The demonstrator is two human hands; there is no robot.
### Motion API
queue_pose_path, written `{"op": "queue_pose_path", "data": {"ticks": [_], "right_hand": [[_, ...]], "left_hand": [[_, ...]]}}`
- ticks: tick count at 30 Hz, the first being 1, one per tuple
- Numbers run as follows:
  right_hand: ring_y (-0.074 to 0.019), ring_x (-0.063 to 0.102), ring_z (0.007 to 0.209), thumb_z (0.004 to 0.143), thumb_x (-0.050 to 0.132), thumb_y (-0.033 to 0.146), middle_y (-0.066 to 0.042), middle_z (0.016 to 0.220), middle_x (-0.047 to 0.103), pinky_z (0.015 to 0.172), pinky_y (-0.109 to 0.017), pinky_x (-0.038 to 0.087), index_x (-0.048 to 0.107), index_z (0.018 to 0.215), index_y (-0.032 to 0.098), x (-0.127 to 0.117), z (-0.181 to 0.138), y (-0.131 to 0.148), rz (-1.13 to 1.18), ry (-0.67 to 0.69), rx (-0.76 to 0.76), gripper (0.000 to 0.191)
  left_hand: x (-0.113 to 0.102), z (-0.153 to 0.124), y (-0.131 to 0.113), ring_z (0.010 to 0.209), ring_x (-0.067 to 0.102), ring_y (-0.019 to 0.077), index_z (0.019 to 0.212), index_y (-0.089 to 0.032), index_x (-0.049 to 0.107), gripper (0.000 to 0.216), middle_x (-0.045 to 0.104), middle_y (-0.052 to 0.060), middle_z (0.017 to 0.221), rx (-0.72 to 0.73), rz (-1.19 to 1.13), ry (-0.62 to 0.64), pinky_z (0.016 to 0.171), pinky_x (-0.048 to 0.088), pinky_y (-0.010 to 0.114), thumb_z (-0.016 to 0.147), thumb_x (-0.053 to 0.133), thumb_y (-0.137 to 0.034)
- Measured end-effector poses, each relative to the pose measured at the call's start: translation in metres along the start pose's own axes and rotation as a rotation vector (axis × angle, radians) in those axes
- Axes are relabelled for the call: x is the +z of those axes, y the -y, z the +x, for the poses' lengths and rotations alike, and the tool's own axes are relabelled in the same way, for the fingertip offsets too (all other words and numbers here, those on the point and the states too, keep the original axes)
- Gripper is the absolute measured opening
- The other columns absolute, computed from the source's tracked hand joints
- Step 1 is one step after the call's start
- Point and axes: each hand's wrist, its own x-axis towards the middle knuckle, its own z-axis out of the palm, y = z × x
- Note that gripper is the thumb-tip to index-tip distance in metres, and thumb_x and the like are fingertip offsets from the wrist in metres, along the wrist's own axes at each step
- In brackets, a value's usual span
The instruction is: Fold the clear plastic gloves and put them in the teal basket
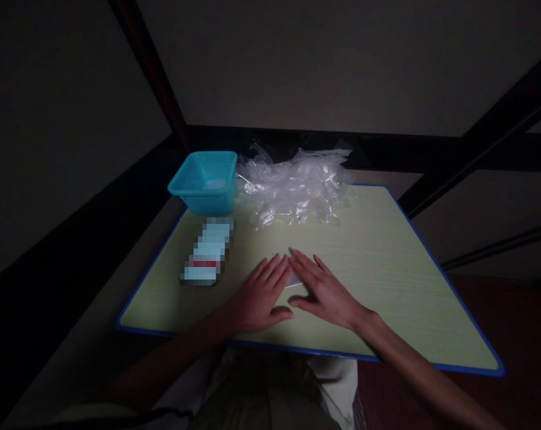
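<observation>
While the left hand (pixel 262 297) and right hand (pixel 328 292) are lying palm-down below the frame's centre, fingers extended and fingertips close together, neither is gripping anything. A small transparent plastic sheet (pixel 296 280) is resting on the table (pixel 396 286) beneath their fingers, partly hidden. The step appears to be flattening; the next move is probably calling for even, light pressure. Crumpled transparent plastic bags (pixel 292 186) are lying at upper centre, beside a turquoise plastic basin (pixel 210 203).

Tub (pixel 210 204) left | bags (pixel 297 186) right (both behind hands (pixel 259 298) (pixel 328 294)) | all on table (pixel 387 263)
</observation>
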Motion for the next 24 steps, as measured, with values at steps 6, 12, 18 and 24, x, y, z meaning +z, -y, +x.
{"op": "queue_pose_path", "data": {"ticks": [6,12,18,24], "right_hand": [[-0.019,0.061,0.098,0.091,0.046,0.017,-0.006,0.097,0.07,0.099,-0.043,0.042,0.065,0.094,0.018,-0.016,0.008,0.001,-0.186,-0.13,-0.306,0.019],[-0.0176,0.062,0.082,0.089,0.048,0.011,-0.003,0.078,0.068,0.091,-0.037,0.047,0.064,0.08,0.018,-0.019,0.017,0.009,-0.368,-0.142,-0.491,0.02],[-0.0186,0.061,0.081,0.088,0.048,0.009,-0.005,0.081,0.068,0.09,-0.037,0.046,0.064,0.089,0.016,-0.016,0.016,0.008,-0.399,-0.169,-0.468,0.018],[-0.0179,0.062,0.077,0.09,0.041,0.009,-0.005,0.078,0.068,0.085,-0.035,0.048,0.062,0.099,0.015,-0.012,0.017,0.002,-0.354,-0.253,-0.404,0.023]], "left_hand": [[0.0,-0.002,0.0,0.139,0.014,0.0322,0.135,-0.004,0.036,0.074,0.028,0.021,0.147,0.008,0.022,-0.022,0.111,0.017,0.047,0.085,0.043,-0.059],[0.0,-0.002,0.0,0.14,0.012,0.031,0.135,-0.005,0.036,0.072,0.028,0.021,0.147,0.007,0.01,-0.031,0.111,0.018,0.046,0.085,0.044,-0.058],[-0.004,-0.001,0.0,0.139,0.014,0.0332,0.134,-0.003,0.037,0.072,0.029,0.023,0.146,-0.001,-0.011,0.001,0.111,0.019,0.048,0.085,0.047,-0.055],[-0.008,0.0,0.0,0.139,0.017,0.0284,0.136,-0.008,0.036,0.062,0.031,0.018,0.146,-0.034,-0.084,-0.02,0.111,0.022,0.046,0.087,0.051,-0.043]]}}
